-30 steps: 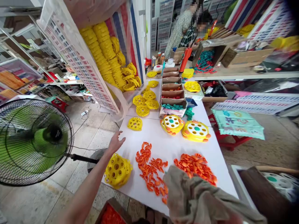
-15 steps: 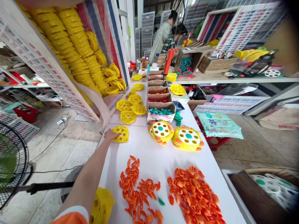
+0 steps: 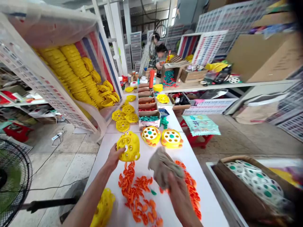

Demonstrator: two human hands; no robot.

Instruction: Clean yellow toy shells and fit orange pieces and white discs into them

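My left hand is closed on a yellow perforated toy shell and holds it tilted up over the white table. My right hand grips a grey-brown cloth above the table's near middle. Under both hands lie two piles of small orange plastic pieces, the left orange pile and the right orange pile. Two assembled yellow toys with green and white dots, one toy and the other toy, sit just beyond. Another yellow shell rests at the table's near left edge.
Flat yellow discs and cardboard trays of small parts lie farther along the table. A tilted white crate of stacked yellow shells stands at the left. A fan is on the floor at left, a box of finished toys at right. Two people work at the far bench.
My left hand reached out to the yellow shell on the table, took hold of it and lifted it toward me. My right hand with the cloth has come up into view.
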